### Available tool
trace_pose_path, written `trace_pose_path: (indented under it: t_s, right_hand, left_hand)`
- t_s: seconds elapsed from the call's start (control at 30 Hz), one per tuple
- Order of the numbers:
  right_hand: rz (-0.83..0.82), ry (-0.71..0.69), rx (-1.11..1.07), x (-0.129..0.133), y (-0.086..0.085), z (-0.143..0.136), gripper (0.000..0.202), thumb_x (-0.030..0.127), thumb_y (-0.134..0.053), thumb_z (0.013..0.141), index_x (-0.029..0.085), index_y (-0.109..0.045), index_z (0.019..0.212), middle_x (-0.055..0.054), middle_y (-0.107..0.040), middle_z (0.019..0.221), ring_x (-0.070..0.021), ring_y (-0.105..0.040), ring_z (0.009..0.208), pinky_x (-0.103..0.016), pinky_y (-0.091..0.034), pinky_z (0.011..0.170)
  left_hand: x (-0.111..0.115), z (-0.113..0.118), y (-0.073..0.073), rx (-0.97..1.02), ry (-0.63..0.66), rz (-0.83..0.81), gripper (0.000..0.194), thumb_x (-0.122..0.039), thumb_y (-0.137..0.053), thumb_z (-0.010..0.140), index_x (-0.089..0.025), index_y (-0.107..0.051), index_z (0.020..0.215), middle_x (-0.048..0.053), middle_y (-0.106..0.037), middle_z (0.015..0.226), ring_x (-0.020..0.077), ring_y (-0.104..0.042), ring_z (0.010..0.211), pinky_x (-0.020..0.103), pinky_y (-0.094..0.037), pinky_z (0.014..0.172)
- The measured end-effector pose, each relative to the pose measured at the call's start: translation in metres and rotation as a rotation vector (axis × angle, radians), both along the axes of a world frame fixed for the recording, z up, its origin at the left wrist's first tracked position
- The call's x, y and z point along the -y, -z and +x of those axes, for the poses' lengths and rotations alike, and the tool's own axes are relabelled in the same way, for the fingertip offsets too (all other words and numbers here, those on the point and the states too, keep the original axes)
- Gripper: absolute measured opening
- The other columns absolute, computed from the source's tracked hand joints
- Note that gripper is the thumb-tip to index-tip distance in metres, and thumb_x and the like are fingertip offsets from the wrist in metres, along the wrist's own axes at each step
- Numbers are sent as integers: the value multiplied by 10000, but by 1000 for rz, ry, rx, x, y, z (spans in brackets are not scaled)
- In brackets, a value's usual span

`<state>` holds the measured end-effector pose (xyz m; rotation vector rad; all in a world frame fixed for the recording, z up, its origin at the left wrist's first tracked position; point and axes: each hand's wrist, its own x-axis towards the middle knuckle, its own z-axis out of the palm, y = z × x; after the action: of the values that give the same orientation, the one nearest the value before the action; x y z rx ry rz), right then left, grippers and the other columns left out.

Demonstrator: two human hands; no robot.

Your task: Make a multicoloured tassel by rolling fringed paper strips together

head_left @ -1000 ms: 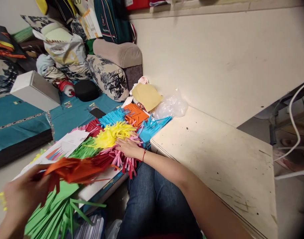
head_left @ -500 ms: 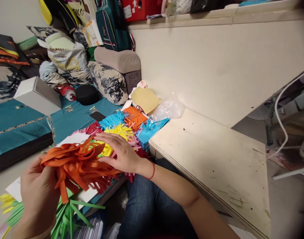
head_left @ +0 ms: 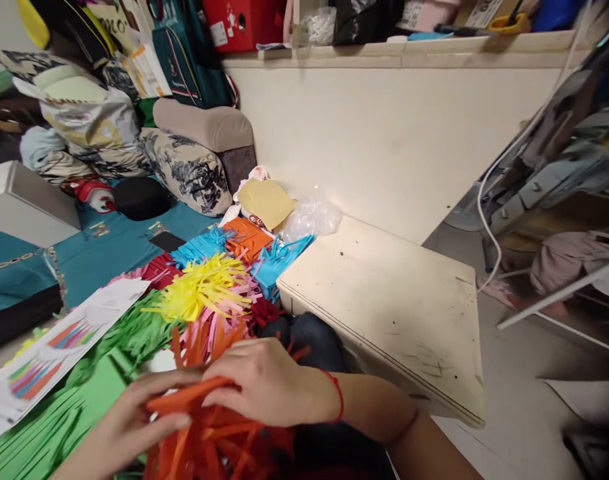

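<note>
Low in the head view, close to my lap, both hands are on a bundle of orange paper fringe [head_left: 204, 440]. My left hand [head_left: 139, 413] pinches its folded upper edge between thumb and fingers. From the right, my right hand [head_left: 269, 380], with a red string at the wrist, curls its fingers over the same edge. Loose orange strips hang below and stick out beyond the hands. Just past them lie yellow fringe [head_left: 204, 287], pink fringe [head_left: 219, 327] and green fringe [head_left: 134, 333]. A printed sheet [head_left: 59, 353] showing coloured tassels rests on the green paper.
To the right stands a pale wooden bench [head_left: 384, 307] with scuff marks. Blue fringe [head_left: 279, 263], another orange bundle [head_left: 247, 239], a clear plastic bag [head_left: 312, 213] and a phone [head_left: 167, 241] lie farther back. A white box [head_left: 29, 207] sits at the left.
Both hands have come down toward my lap with the orange fringe. My right hand has gone from hovering open beside it to gripping its edge. The view has swung right.
</note>
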<state>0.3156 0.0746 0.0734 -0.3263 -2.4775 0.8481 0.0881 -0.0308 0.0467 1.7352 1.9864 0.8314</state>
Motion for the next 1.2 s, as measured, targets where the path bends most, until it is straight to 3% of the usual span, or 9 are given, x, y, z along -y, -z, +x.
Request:
trace_pose_path:
  t_s: [0.17, 0.3, 0.47, 0.67, 0.73, 0.83, 0.97, 1.07, 1.2]
  right_hand:
    - [-423, 375, 64, -12, 61, 41, 165, 359, -749, 750, 204, -698, 777, -19, -743, 763, -157, -694, 679, -213, -482, 616]
    - [-381, 583, 134, -18, 93, 79, 94, 252, -687, 805, 183, -738, 766, -39, -751, 772, -158, -684, 659, -213, -439, 581]
    - [-173, 602, 215, -16, 93, 100, 229, 249, -552, 904, 172, -754, 831, -57, -750, 782, -141, -662, 640, -213, -401, 583]
    - [-27, 625, 177, -23, 72, 109, 287, 273, -505, 935, 177, -730, 783, -60, -734, 756, -139, -655, 682, -218, -425, 648]
    - [0, 651, 123, -29, 57, 116, 286, 289, -512, 932, 178, -727, 778, -52, -732, 746, -136, -651, 672, -218, -422, 640]
    - [-17, 694, 69, -47, 30, 132, 265, 289, -543, 912, 180, -728, 757, -27, -728, 713, -120, -633, 623, -211, -406, 589]
    - [-92, 618, -8, -88, -1, 152, 202, 289, -605, 868, 181, -735, 758, -19, -740, 754, -119, -647, 647, -206, -435, 594]
    - [-111, 514, -105, -121, -15, 160, 191, 317, -628, 852, 177, -737, 781, -37, -743, 820, -137, -667, 732, -233, -484, 677]
    - [-134, 475, -192, -154, -29, 175, 194, 349, -648, 841, 187, -739, 786, -45, -737, 857, -139, -666, 774, -249, -502, 702]
  left_hand:
    - [-61, 64, 51, 560, 337, -329, 401, -524, -625, 757, -158, -742, 872, 69, -743, 797, 214, -660, 703, 294, -538, 645]
    - [-94, 100, 91, 717, 437, -350, 420, -499, -663, 744, -117, -735, 905, 86, -742, 848, 199, -649, 724, 293, -516, 690]
    - [-108, 110, 105, 712, 588, -303, 405, -488, -666, 760, -126, -728, 929, 57, -724, 832, 192, -625, 749, 291, -497, 720]
    - [-109, 93, 108, 651, 644, -311, 446, -498, -579, 833, -111, -666, 628, 0, -599, 555, 105, -469, 514, 217, -392, 511]
    - [-112, 86, 107, 624, 659, -319, 411, -474, -588, 838, -115, -687, 666, 20, -642, 609, 125, -522, 561, 230, -433, 554]
    - [-126, 78, 93, 608, 678, -280, 368, -451, -650, 803, -158, -712, 1017, 93, -721, 1000, 219, -644, 866, 306, -516, 765]
    - [-167, 96, 52, 712, 669, -87, 549, -422, -635, 828, -249, -519, 1336, 116, -510, 1409, 266, -523, 1240, 408, -428, 1030]
    - [-206, 133, 21, 722, 755, -19, 625, -377, -721, 763, -229, -518, 1335, 110, -531, 1388, 270, -509, 1254, 421, -390, 1070]
    - [-256, 176, 1, 934, 838, -131, 537, -476, -731, 724, -155, -651, 1147, 93, -699, 1087, 242, -654, 984, 369, -512, 893]
